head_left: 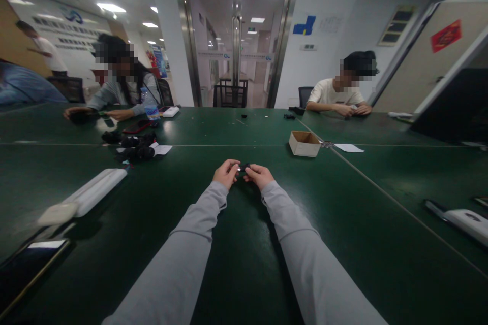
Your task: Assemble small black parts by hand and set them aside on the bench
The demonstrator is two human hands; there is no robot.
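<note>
Out over the green table [244, 134], both arms stretch forward in grey sleeves. Between my hands is a small black object [244, 167] with a silvery part at its left end; it is too small to name its kind. My left hand [226, 173] pinches the silvery end between thumb and fingers. The black right end is pinched in my right hand [260, 176]. Fingers hide part of the object. To the right and farther off stands an open-topped box [304, 149], pale outside and brown inside.
Black items [139, 147] on white paper lie ahead left. Nearer left are a long white case [97, 190] and a phone [32, 264]. A paper sheet [347, 148] lies beyond the box. Across the table sit a person [335, 94] at right and another [122, 89] at left, beside a bottle [150, 104].
</note>
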